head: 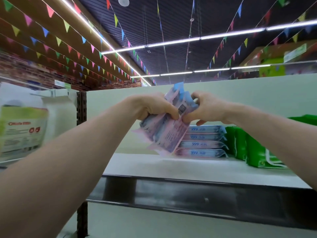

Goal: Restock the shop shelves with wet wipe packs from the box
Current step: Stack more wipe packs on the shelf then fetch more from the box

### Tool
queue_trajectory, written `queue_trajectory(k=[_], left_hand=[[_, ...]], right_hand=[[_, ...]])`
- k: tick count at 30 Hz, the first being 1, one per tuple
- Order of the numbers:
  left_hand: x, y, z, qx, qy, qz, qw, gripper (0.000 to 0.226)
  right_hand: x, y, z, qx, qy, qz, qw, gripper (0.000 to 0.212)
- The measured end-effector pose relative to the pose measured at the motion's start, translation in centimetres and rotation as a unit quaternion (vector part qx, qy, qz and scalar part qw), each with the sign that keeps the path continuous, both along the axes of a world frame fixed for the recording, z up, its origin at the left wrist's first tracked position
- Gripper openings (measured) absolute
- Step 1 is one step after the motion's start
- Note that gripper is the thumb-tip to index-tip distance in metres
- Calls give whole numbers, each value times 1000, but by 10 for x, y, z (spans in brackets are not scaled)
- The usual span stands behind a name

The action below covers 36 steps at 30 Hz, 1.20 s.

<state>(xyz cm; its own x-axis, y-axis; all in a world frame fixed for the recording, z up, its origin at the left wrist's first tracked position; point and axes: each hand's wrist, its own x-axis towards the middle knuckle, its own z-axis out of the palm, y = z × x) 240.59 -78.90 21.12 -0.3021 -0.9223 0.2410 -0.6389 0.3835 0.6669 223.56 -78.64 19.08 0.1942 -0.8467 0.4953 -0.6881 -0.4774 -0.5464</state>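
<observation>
Both hands grip a fanned bundle of wet wipe packs (169,134) above the shelf (171,167). The left hand (154,107) curls round its near face, and the right hand (207,107) pinches its upper edge. The bundle slants steeply, its lower end hanging below the left hand. The shelved stack (202,144) lies flat just under the right hand, probably the nearer one for placing.

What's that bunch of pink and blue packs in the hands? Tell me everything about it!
The bunch of packs is several soft, shiny plastic wet wipe packs, pink and blue, a barcode showing. It hangs tilted, slightly blurred, over the shelf, beside the flat stack. The left hand and right hand grip its top.
</observation>
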Motion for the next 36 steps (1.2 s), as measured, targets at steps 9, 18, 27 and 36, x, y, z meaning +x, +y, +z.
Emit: queue_trajectory(k=[9, 18, 27, 36], left_hand=[[42, -10, 0, 95, 60, 6, 994, 38], [56, -13, -11, 183, 210, -88, 956, 45], [-1, -36, -2, 44, 206, 34, 977, 41], [-35, -65, -16, 3, 63, 49, 997, 33]], right_hand=[[-22, -5, -5, -48, -41, 14, 998, 9], [-27, -17, 3, -123, -128, 8, 984, 21], [-52, -21, 10, -100, 147, -197, 964, 17], [-59, -44, -2, -28, 303, -256, 918, 16]])
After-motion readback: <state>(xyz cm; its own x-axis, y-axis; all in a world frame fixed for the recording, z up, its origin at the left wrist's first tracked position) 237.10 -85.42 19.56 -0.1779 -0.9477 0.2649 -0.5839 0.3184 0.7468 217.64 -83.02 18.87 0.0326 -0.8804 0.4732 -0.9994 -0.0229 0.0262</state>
